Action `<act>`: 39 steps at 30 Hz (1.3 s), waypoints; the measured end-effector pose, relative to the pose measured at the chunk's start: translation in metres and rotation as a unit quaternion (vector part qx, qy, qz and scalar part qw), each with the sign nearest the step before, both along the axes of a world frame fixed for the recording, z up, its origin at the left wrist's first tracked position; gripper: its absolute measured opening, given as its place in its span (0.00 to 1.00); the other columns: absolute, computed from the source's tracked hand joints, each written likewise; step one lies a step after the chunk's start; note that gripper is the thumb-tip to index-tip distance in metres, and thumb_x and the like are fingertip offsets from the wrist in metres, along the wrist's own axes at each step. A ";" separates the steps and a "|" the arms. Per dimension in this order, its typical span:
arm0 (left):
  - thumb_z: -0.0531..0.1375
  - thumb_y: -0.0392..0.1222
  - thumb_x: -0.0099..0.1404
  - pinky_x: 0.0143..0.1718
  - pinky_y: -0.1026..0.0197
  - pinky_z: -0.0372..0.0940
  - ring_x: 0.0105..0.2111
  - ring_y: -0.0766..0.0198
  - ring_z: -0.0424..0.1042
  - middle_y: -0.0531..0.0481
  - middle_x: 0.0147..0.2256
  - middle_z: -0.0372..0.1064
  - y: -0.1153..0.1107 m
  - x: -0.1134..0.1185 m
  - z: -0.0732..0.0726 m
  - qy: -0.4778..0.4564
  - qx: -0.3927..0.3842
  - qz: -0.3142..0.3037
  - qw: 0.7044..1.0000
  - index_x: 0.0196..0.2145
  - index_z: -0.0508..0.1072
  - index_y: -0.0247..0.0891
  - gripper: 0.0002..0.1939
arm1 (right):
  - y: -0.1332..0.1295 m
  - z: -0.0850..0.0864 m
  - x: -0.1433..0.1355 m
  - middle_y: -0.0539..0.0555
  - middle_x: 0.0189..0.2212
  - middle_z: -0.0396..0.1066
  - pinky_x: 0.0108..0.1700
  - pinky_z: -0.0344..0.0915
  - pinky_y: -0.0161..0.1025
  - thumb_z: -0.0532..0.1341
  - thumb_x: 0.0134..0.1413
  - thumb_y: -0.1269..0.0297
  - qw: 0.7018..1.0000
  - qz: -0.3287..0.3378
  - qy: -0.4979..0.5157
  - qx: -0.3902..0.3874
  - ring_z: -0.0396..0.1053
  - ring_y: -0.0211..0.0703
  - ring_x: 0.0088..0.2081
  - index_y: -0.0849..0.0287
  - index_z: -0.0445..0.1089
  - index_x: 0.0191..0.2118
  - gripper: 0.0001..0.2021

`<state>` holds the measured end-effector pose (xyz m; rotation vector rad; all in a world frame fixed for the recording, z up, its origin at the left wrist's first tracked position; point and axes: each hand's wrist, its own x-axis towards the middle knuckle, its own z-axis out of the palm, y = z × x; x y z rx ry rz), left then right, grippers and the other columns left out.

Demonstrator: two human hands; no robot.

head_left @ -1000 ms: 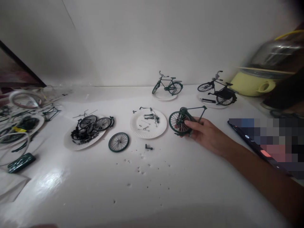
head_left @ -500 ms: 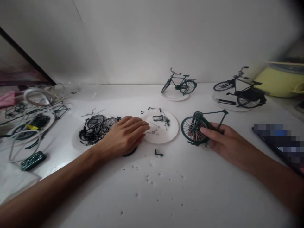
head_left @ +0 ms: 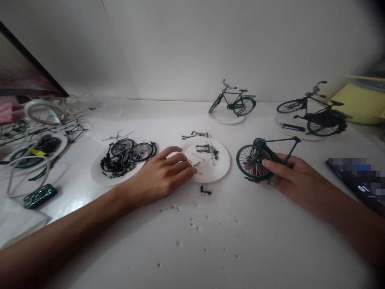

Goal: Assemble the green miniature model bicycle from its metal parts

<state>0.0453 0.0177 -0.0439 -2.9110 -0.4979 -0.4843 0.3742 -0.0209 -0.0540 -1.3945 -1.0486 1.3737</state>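
Note:
My right hand (head_left: 288,176) grips a dark green model bicycle frame (head_left: 278,140) fitted with a spoked wheel (head_left: 254,161), thumb beside the wheel's hub. My left hand (head_left: 171,172) hovers at or rests on the left edge of a white paper plate (head_left: 221,170), fingers bent and apart, with nothing visible in them. On that plate lie thin metal rods (head_left: 198,156) and small dark green parts (head_left: 210,149). A green handlebar-like part (head_left: 195,134) lies at its far rim. In front of it is a small L-shaped green piece (head_left: 205,191).
Finished model bicycles, one green (head_left: 233,100) and one black (head_left: 315,110), stand on plates behind. To the left are a plate of black bicycle parts (head_left: 120,158), another parts plate (head_left: 42,150) and a dark green case (head_left: 40,196). A phone (head_left: 355,180) lies right; tiny bits (head_left: 192,224) dot the front.
My left hand has shifted slightly right and toward me, its fingers spreading more at the plate's edge. The right hand keeps its grip on the frame. The whole view has shifted slightly.

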 end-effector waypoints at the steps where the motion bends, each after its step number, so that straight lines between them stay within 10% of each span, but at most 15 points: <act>1: 0.51 0.31 0.74 0.59 0.47 0.61 0.48 0.57 0.72 0.43 0.44 0.76 0.000 -0.001 0.001 0.003 -0.002 0.001 1.000 0.50 0.69 0.31 0.11 | 0.000 0.000 0.000 0.53 0.28 0.76 0.33 0.68 0.37 0.74 0.45 0.54 1.000 -0.003 0.003 0.000 0.74 0.45 0.33 0.53 0.77 0.33 0.12; 39: 0.48 0.30 0.74 0.51 0.46 0.67 0.42 0.55 0.72 0.42 0.40 0.74 -0.020 0.004 0.016 0.012 -0.014 -0.039 0.999 0.50 0.70 0.28 0.13 | -0.004 0.015 -0.007 0.51 0.29 0.76 0.33 0.66 0.35 0.71 0.49 0.51 0.996 0.060 -0.067 0.018 0.69 0.40 0.31 0.55 0.78 0.31 0.13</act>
